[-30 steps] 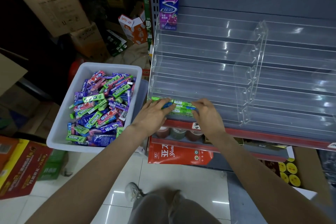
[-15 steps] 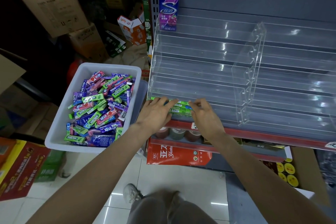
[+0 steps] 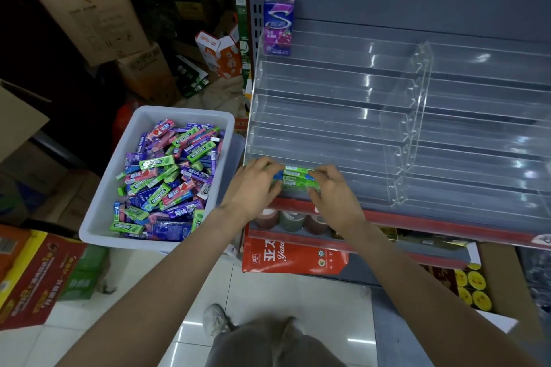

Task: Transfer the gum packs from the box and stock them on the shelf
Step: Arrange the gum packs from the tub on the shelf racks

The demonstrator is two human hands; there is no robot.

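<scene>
Here, green gum packs (image 3: 298,178) stacked flat, one blue-ended, between both hands.

Far left: stacked cardboard cartons (image 3: 89,6); orange-and-white box (image 3: 219,53) beyond. Near left, on the tiled floor (image 3: 298,301): red printed carton (image 3: 38,274). Below, right: red pouch (image 3: 293,258), yellow-lidded tins (image 3: 474,286).

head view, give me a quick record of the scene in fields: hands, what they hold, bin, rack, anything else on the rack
left hand: left hand grips the left end of the green gum packs
right hand: right hand grips their right end
gum packs: small stack at the lowest front tier of the clear acrylic rack
bin: white plastic bin left of the rack, holding many loose green, purple and pink packs
other stock: purple gum box upright at the top left tier
upper tiers: otherwise unstocked
</scene>
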